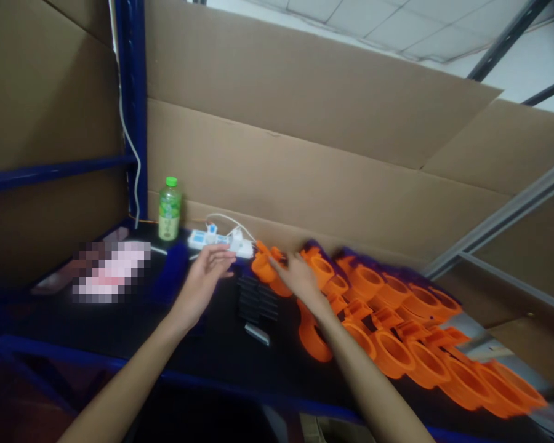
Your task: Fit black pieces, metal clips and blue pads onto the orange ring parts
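Note:
My left hand [204,277] hovers over the dark table [120,326] with its fingers spread and nothing in it, just in front of a white power strip [219,241]. My right hand [296,277] reaches to the nearest of several orange ring-shaped plastic parts [264,266]; its fingers touch or pinch that part, and motion blur hides whether the grip is closed. A stack of small black ribbed pieces [257,300] lies between the two hands, with a short grey piece [257,333] in front of it.
Rows of orange parts [410,344] run along the right side of the table. A green-capped drink bottle [169,209] stands at the back left beside a blue rack post [132,104]. Cardboard sheets [305,147] wall the back. A blurred pink patch [108,271] lies left.

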`<state>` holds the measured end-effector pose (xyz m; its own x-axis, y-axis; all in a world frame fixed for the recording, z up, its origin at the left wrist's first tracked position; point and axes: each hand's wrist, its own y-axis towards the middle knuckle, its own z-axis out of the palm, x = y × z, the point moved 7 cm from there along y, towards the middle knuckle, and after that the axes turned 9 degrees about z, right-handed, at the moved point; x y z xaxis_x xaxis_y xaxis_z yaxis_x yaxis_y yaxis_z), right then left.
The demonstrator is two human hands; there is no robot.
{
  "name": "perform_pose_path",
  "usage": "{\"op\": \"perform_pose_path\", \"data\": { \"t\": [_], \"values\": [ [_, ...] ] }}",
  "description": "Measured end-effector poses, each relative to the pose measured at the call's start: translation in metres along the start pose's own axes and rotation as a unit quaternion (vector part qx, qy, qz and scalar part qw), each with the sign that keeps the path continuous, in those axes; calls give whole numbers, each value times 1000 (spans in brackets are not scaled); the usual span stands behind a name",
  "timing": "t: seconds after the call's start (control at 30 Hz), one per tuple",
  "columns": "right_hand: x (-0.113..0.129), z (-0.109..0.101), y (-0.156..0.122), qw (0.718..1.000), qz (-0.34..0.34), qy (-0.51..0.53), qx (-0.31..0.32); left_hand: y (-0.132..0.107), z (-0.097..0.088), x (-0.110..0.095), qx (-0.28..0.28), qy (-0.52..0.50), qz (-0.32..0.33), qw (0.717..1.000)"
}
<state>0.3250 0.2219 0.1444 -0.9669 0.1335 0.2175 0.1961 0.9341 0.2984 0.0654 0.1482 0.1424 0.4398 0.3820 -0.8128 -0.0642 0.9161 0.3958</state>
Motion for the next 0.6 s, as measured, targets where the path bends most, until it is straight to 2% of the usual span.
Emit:
{"op": "perform_pose_path", "data": {
  "t": [0.13,0.27,0.37,0.5,0.6],
  "values": [
    [-12,-27,4,999,10,-15,-29,0,1,0,3,2,-1,1000],
    [-46,-53,15,989,68,-88,-96,0,1,1,10,5,-4,1000],
    [-73,-49,22,978,107,-155,-87,-1,2,2,16,7,-5,1000],
    [-91,-31,30,982,91,-157,-47,-1,3,2,19,8,-4,1000],
    [-102,-33,37,984,86,-149,-50,-1,3,2,16,11,-4,1000]
  ]
}}
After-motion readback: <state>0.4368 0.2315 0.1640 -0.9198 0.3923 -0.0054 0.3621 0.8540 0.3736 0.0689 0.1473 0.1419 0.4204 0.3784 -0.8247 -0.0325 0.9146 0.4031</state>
